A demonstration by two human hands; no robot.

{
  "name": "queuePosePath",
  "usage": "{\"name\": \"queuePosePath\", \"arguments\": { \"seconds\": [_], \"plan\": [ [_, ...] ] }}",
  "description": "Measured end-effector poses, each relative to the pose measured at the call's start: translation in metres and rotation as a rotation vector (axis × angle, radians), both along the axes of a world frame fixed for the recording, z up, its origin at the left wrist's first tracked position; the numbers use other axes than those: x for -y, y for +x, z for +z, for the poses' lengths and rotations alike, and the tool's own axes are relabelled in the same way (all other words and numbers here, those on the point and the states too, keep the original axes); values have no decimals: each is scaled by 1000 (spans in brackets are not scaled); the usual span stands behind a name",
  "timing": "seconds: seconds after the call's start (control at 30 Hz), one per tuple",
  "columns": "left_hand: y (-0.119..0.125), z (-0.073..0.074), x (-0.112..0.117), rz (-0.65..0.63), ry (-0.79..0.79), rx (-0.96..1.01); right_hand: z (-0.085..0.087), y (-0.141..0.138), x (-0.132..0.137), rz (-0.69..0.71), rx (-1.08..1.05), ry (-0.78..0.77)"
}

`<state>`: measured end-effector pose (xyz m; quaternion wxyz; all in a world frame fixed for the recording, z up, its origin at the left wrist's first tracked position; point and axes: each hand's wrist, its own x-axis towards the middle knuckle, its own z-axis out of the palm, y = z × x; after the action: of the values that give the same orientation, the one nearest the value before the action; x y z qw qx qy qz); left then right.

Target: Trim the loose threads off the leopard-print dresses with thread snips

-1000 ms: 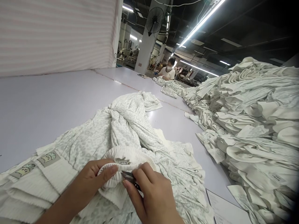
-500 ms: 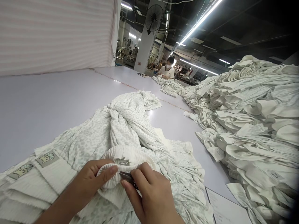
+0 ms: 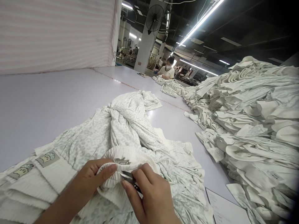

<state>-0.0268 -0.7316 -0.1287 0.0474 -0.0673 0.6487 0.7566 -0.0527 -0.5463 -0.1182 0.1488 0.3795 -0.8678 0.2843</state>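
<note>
My left hand [image 3: 93, 177] pinches the gathered elastic waistband [image 3: 111, 179] of a white garment between thumb and fingers. A printed label [image 3: 124, 162] shows inside the band's opening. My right hand [image 3: 151, 189] is closed around small dark thread snips [image 3: 128, 177], their blades parted and pointing left at the waistband, close to my left thumb. Whether the tips touch the fabric I cannot tell. Under both hands lies a heap of pale leopard-spotted garments [image 3: 133, 124]. White bands with cartoon patches [image 3: 48, 158] fan out at the left.
A tall pile of similar garments [image 3: 245, 118] rises along the right, with a smaller heap [image 3: 170, 87] farther back. A printed sheet [image 3: 224, 205] lies on the pale table [image 3: 58, 99] at lower right. Beyond the table, a person [image 3: 168, 70] is at the far end.
The blades of the snips have spread apart, and my right hand has shifted very slightly. My left hand keeps its pinch on the waistband in nearly the same place.
</note>
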Motion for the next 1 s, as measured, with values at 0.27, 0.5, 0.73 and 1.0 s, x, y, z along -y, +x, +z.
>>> {"name": "queuePosePath", "arguments": {
  "seconds": [0.27,0.5,0.73,1.0],
  "plan": [
    [0,-4,1,-24,73,51,0,0,3,2,-28,-2],
    [0,0,-1,-42,137,58,5,1,-2,18,-39,72],
    [0,-4,0,-31,220,56,11,2,-1,104,17,91],
    [-1,-8,-1,-46,364,76,12,-2,-3,124,32,27]
  ]
}}
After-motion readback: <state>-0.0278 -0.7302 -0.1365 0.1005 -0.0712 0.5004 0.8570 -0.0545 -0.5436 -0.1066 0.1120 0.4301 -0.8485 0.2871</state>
